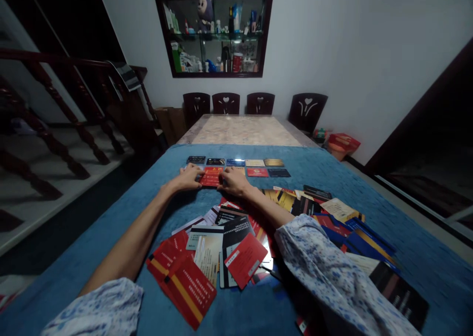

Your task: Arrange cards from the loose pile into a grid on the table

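Note:
Both my hands rest on a blue cloth far ahead of me, on either side of a red card. My left hand touches the card's left edge with bent fingers. My right hand pinches its right edge. The red card lies in a second row below a neat row of several dark, blue and gold cards. Two more cards lie to the right in that second row. A loose heap of cards, mostly red, black and blue, is spread between my forearms and to the right.
Beyond the cloth lies a marble table top with several dark chairs at its far end. A wall niche holds bottles and a toy. A wooden stair railing runs on the left. A red bag sits on the floor at right.

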`<state>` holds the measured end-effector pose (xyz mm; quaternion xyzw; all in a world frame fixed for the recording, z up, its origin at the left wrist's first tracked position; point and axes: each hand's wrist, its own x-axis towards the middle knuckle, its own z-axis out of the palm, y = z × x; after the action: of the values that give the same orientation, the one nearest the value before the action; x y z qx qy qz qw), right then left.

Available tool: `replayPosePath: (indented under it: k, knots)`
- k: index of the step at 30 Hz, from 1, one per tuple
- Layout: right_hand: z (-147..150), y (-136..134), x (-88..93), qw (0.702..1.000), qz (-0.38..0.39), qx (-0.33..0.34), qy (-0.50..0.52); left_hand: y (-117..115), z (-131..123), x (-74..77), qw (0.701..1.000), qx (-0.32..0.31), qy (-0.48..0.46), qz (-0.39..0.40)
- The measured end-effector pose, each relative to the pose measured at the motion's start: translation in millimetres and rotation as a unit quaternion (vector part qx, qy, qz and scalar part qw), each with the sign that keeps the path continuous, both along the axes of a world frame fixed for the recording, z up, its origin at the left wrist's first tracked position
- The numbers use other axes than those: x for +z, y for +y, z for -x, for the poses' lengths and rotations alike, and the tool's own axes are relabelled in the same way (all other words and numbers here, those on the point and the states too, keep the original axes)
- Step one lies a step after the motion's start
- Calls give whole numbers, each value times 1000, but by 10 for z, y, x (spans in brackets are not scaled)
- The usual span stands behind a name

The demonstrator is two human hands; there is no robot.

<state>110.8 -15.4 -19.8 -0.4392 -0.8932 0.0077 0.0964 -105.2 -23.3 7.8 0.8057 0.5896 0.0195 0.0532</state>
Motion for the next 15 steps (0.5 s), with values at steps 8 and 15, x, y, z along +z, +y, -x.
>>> replayPosePath:
  k: [8, 15]
  knots:
    - [78, 56, -60, 1000, 10, 4, 25, 23, 60, -71, 999, -7, 32, 14]
    - [86, 96, -110, 1000, 5, 9, 17, 39, 74, -86, 1000, -7, 24, 15]
